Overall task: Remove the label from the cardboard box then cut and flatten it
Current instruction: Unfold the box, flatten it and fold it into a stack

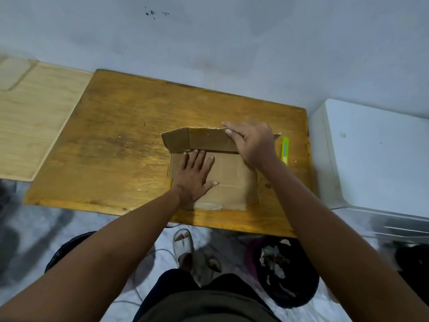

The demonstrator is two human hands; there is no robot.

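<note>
The cardboard box [232, 180] lay under both flat hands: left hand [193, 176] pressed its panel, right hand [251, 141] its raised flap.

A worn, orange-brown wooden table [130, 126] is set against a pale blue-grey wall [232, 43] marked with dark specks. A lighter wooden board [34, 117] is seen at its left, a white cabinet [376, 154] at its right. The floor [27, 228] is mottled grey.
</note>
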